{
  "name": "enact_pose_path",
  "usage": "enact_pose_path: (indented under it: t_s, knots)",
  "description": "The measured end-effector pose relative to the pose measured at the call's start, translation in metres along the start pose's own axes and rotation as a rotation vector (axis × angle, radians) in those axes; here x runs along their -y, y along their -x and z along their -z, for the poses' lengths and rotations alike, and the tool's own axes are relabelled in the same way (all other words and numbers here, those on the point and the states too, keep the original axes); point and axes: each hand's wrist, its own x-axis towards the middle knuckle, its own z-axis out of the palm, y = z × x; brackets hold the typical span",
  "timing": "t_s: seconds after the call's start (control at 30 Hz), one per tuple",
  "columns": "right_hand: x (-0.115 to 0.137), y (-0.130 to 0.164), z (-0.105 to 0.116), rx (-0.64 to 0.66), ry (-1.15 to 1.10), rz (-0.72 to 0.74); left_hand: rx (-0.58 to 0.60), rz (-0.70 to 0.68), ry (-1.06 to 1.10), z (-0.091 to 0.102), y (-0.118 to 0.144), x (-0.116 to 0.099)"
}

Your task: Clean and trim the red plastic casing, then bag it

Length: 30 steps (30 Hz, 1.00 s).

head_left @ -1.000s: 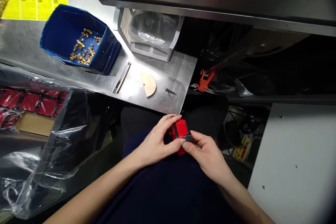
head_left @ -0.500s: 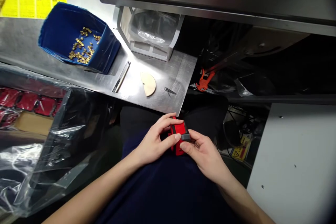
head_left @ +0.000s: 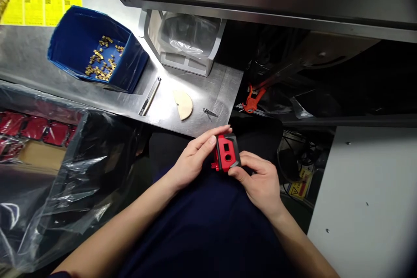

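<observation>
Clamping a red case (head_left: 227, 152) just short of the bench (head_left: 224, 84), the left hand (head_left: 192, 158) and right hand (head_left: 262, 180) have turned its two-holed face upward, likely making it easier to reach, though the left thumb (head_left: 210, 141) overlaps its far left corner, with clippers (head_left: 210, 112), half-disc (head_left: 184, 105) and blue bin (head_left: 130, 67) lying farther off.

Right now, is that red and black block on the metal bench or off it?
Off: the red and black block is held between the left hand and right hand, short of the edge of the metal bench.
</observation>
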Motion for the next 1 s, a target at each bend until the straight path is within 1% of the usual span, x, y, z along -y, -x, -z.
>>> enact_pose_path:
  t_s: [0.13,0.2,0.27,0.37,0.43,0.5,0.57,0.67,0.73,0.77,0.8,0.87,1.0]
  knots:
    - [0.036,-0.005,0.003,-0.06,0.002,0.109,0.059,-0.085,0.028,-0.006,0.01,-0.026]
    - [0.047,-0.007,0.004,-0.077,-0.022,0.136,0.096,-0.118,0.024,-0.006,0.013,-0.033]
    - [0.051,-0.009,0.004,-0.08,-0.044,0.131,0.134,-0.115,0.013,-0.004,0.016,-0.037]
    - [0.051,-0.011,0.003,-0.059,-0.061,0.09,0.159,-0.066,-0.02,-0.002,0.019,-0.038]
    - [0.051,-0.012,0.001,-0.05,-0.048,0.066,0.129,-0.057,-0.064,-0.004,0.021,-0.036]
    - [0.051,-0.011,-0.002,-0.043,-0.025,0.059,0.063,-0.058,-0.082,-0.009,0.022,-0.033]
    - [0.05,-0.01,-0.005,-0.041,-0.003,0.054,-0.007,-0.03,-0.038,-0.016,0.022,-0.029]
    - [0.047,-0.009,-0.01,-0.036,-0.002,0.026,-0.123,0.052,0.058,-0.026,0.017,-0.025]
    - [0.044,-0.009,-0.013,-0.039,-0.014,-0.002,-0.194,0.108,0.078,-0.029,0.013,-0.023]
    - [0.042,-0.009,-0.013,-0.043,-0.021,-0.02,-0.211,0.141,0.082,-0.028,0.011,-0.023]
    - [0.041,-0.01,-0.013,-0.048,-0.031,-0.042,-0.214,0.169,0.092,-0.027,0.009,-0.022]
    - [0.037,-0.012,-0.012,-0.052,-0.076,-0.113,-0.179,0.191,0.115,-0.024,0.008,-0.022]
    - [0.03,-0.016,-0.008,-0.009,-0.218,-0.317,-0.09,0.148,0.099,-0.018,0.011,-0.018]
